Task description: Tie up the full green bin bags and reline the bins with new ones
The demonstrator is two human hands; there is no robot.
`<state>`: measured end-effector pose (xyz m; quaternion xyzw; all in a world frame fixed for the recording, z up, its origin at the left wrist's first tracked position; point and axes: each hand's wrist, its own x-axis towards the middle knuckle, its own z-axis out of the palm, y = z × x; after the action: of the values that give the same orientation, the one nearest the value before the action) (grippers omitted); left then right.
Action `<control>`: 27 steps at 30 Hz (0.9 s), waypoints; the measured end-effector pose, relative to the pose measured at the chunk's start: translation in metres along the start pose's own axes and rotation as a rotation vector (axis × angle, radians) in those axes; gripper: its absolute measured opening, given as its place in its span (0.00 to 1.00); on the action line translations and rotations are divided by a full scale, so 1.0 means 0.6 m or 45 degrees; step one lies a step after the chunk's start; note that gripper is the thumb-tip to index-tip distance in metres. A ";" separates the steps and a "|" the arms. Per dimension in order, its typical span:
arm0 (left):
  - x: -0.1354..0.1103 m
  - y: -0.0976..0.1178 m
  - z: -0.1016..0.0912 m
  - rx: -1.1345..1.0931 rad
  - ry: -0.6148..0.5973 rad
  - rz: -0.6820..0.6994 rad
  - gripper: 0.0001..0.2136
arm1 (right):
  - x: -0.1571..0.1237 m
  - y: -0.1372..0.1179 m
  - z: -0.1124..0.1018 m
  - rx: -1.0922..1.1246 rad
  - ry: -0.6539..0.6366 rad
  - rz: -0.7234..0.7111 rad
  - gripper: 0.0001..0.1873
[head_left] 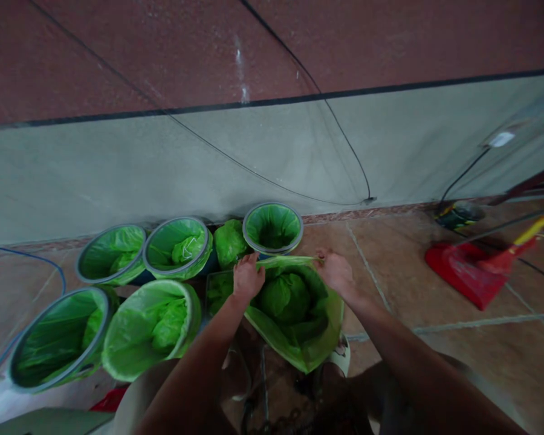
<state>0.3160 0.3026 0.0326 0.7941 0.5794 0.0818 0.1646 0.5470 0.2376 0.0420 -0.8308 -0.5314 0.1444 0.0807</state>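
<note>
A green plastic bag (306,355) hangs open between my knees, its mouth spread wide. My left hand (248,278) is closed on the far left part of the bag's rim. The far right part of that rim is pinched in my right hand (336,273), so the edge between them is pulled fairly straight. Inside lies a rounded green bundle (286,296), seemingly wrapped in similar plastic. Just beyond the bag stands a bin with a grey rim (272,249) and a green liner. A knotted green bag (230,243) sits beside it.
Several green-lined bins, among them a pale-rimmed one (193,314), are grouped at my left. A red dustpan (476,269) and a dark tin (463,214) are on the tiled floor at right. Cables (344,136) hang along the wall; a blue hose (57,266) lies far left.
</note>
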 end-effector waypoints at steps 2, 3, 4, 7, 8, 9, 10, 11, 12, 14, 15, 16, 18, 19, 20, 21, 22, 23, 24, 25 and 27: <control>0.002 0.007 0.001 0.036 -0.008 0.004 0.21 | 0.001 -0.003 0.002 -0.050 -0.013 -0.022 0.20; 0.004 0.010 0.001 0.060 -0.013 0.004 0.19 | 0.001 -0.004 0.002 -0.081 -0.026 -0.032 0.19; 0.006 0.012 0.001 0.087 -0.017 0.000 0.16 | 0.001 -0.005 0.001 -0.111 -0.040 -0.041 0.18; 0.013 0.016 0.002 0.157 -0.013 -0.011 0.12 | 0.001 -0.006 -0.003 -0.170 -0.065 -0.057 0.16; 0.015 0.017 0.002 0.172 -0.004 -0.014 0.13 | 0.001 -0.006 -0.005 -0.174 -0.065 -0.059 0.17; 0.017 0.018 0.002 0.181 0.009 -0.018 0.13 | 0.001 -0.007 -0.006 -0.173 -0.062 -0.059 0.17; 0.017 0.019 0.002 0.185 0.022 -0.025 0.13 | 0.000 -0.007 -0.007 -0.169 -0.057 -0.059 0.17; 0.018 0.021 0.001 0.186 0.032 -0.034 0.14 | 0.000 -0.007 -0.008 -0.163 -0.048 -0.058 0.17; 0.018 0.023 0.000 0.185 0.040 -0.042 0.14 | -0.001 -0.007 -0.009 -0.154 -0.039 -0.056 0.17; 0.018 0.025 -0.003 0.177 0.042 -0.049 0.14 | -0.001 -0.008 -0.010 -0.135 -0.034 -0.048 0.17; 0.017 0.026 -0.006 0.168 0.041 -0.047 0.14 | -0.002 -0.009 -0.011 -0.127 -0.034 -0.036 0.17; 0.017 0.027 -0.009 0.157 0.042 -0.041 0.13 | -0.002 -0.010 -0.014 -0.118 -0.034 -0.025 0.17; 0.014 0.030 -0.019 0.138 0.057 -0.012 0.15 | -0.005 -0.011 -0.024 -0.094 -0.016 -0.020 0.17; 0.010 0.031 -0.025 0.128 0.064 0.015 0.17 | -0.008 -0.010 -0.032 -0.076 0.008 -0.032 0.17; 0.004 0.033 -0.032 0.115 0.059 0.060 0.18 | -0.012 -0.009 -0.042 -0.050 0.035 -0.058 0.17; -0.005 0.035 -0.040 0.102 0.031 0.128 0.18 | -0.018 -0.007 -0.053 -0.016 0.055 -0.103 0.17; -0.017 0.037 -0.047 0.087 -0.025 0.218 0.17 | -0.027 -0.003 -0.064 0.024 0.061 -0.159 0.17; -0.033 0.038 -0.055 0.075 -0.108 0.324 0.16 | -0.039 0.002 -0.075 0.067 0.045 -0.223 0.17; -0.052 0.039 -0.061 0.070 -0.213 0.442 0.15 | -0.054 0.008 -0.082 0.109 0.002 -0.297 0.16; -0.072 0.040 -0.066 0.072 -0.327 0.553 0.15 | -0.071 0.015 -0.087 0.147 -0.070 -0.381 0.16; -0.115 0.038 -0.070 0.112 -0.513 0.704 0.15 | -0.113 0.031 -0.085 0.193 -0.260 -0.535 0.15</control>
<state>0.3011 0.2377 0.0843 0.9276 0.3009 -0.0601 0.2130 0.5529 0.1693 0.0951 -0.6747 -0.6856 0.2471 0.1171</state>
